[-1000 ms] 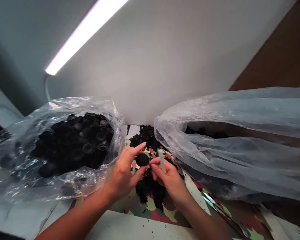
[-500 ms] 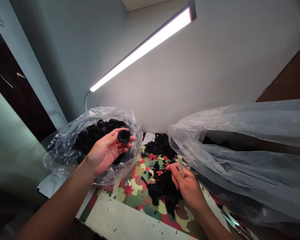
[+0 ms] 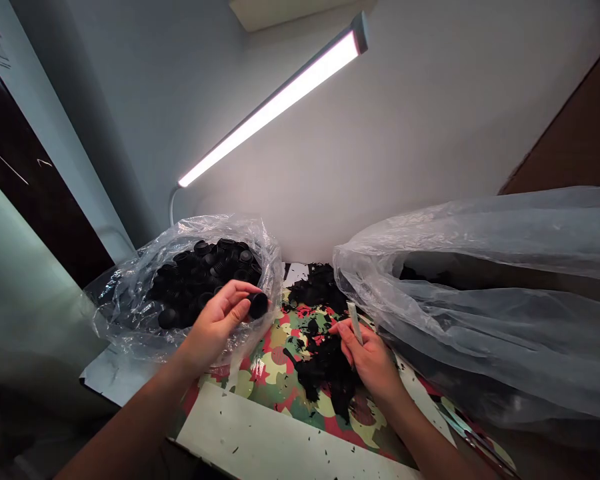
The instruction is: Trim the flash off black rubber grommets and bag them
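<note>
My left hand [image 3: 225, 317] grips a small round black rubber part [image 3: 259, 305] between thumb and fingers, with its dark flat end turned toward me. Behind that hand, a clear plastic bag [image 3: 130, 273] holds a heap of similar black ribbed parts [image 3: 200, 273]. My right hand [image 3: 367, 353] is closed around a thin pale flat-handled tool [image 3: 355, 323] whose upper end sticks up; its lower end is hidden in the fist. Black rubber scraps [image 3: 325, 373] lie just left of the right hand.
A large translucent bag [image 3: 460, 327] stands open on the right with dark contents. More black scraps [image 3: 317, 287] lie at the back. A patterned mat [image 3: 270, 380] covers the table, with a white board [image 3: 260, 427] along the front. Scissors-like metal [image 3: 475, 437] lies lower right. A lit lamp [image 3: 275, 100] hangs above.
My left hand has moved down and slightly right, turning the black part over, from hollow face to dark end. The right hand has barely moved, still holding the pale tool.
</note>
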A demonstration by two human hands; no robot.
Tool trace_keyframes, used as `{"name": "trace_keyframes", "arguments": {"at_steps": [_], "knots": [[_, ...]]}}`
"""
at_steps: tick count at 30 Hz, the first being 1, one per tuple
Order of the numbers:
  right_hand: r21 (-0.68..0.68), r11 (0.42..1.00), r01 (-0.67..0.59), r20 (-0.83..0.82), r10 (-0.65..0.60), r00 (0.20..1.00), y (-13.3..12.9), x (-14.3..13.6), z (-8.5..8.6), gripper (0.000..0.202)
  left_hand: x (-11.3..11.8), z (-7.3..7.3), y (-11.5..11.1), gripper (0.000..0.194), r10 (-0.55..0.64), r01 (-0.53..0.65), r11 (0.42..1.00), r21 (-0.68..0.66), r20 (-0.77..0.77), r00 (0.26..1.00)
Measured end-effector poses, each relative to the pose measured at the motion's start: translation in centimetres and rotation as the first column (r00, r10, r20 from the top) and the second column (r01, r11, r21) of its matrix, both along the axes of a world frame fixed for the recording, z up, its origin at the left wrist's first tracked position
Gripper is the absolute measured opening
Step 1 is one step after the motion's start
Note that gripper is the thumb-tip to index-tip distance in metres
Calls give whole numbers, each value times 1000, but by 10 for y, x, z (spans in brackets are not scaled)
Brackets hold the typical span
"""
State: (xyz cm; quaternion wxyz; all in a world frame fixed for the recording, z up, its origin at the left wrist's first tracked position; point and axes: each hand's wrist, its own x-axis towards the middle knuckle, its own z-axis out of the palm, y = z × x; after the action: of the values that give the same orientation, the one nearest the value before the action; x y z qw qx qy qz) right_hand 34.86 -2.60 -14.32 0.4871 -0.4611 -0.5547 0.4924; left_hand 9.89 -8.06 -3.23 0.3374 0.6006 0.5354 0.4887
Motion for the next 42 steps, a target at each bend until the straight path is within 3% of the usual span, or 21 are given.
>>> {"name": "trace_keyframes", "arguments": {"at_steps": [1,2,4,5,8,13,16,18,19,21,23,25,28,31,35,37,39,42], "knots": [[5,1000,4,6,-4,1000,0,0,0,66,-10,3,6,23,125,-103,988,116,-202,971],[11,1000,9,12,-9,1000,-1,1,1,66,-21,7,13,20,289,-197,944,264,-379,879],[26,1000,16,17,-16,1000,-1,1,2,66,-47,15,31,20,563,-289,817,498,-585,583],[34,999,14,18,-15,1000,-1,2,2,66,-58,18,39,21,604,-293,796,529,-665,440],[62,998,7,25,-9,1000,1,3,3,64,-83,20,60,21,595,-289,804,520,-715,368],[97,995,25,30,-28,999,5,7,6,62,-79,14,68,15,557,-248,831,499,-735,387],[117,989,96,13,-98,995,7,10,8,62,-49,12,66,17,548,-192,831,521,-710,442],[137,979,148,-9,-148,989,7,12,9,63,-19,5,63,16,477,-106,853,510,-682,554],[144,976,166,-26,-164,986,8,14,9,63,-3,-1,62,14,389,-41,882,470,-675,627],[161,968,190,-72,-180,981,7,16,11,64,30,-20,59,12,86,135,955,265,-681,727],[217,951,218,-117,-196,974,6,17,12,66,58,-43,56,11,-236,298,954,-21,-667,707],[291,924,249,-130,-219,967,4,18,13,69,75,-65,54,12,-335,351,930,-110,-646,686],[239,947,216,-103,-196,975,2,17,12,76,83,-85,55,14,-336,341,933,-119,-634,697],[157,977,144,-125,-125,984,2,16,8,75,79,-90,60,12,-330,334,936,-113,-609,721],[263,962,74,-80,-55,995,3,10,8,47,71,-88,65,12,-310,322,944,-73,-535,786],[326,944,40,-1,-42,999,1,7,10,29,69,-88,66,15,-325,323,943,-76,-402,856],[395,919,23,65,-52,997,-2,4,13,17,68,-88,65,13,-347,333,936,-112,-153,925],[473,881,9,127,-77,989,-6,2,15,10,67,-89,63,17,-301,327,934,-143,176,937]]}}
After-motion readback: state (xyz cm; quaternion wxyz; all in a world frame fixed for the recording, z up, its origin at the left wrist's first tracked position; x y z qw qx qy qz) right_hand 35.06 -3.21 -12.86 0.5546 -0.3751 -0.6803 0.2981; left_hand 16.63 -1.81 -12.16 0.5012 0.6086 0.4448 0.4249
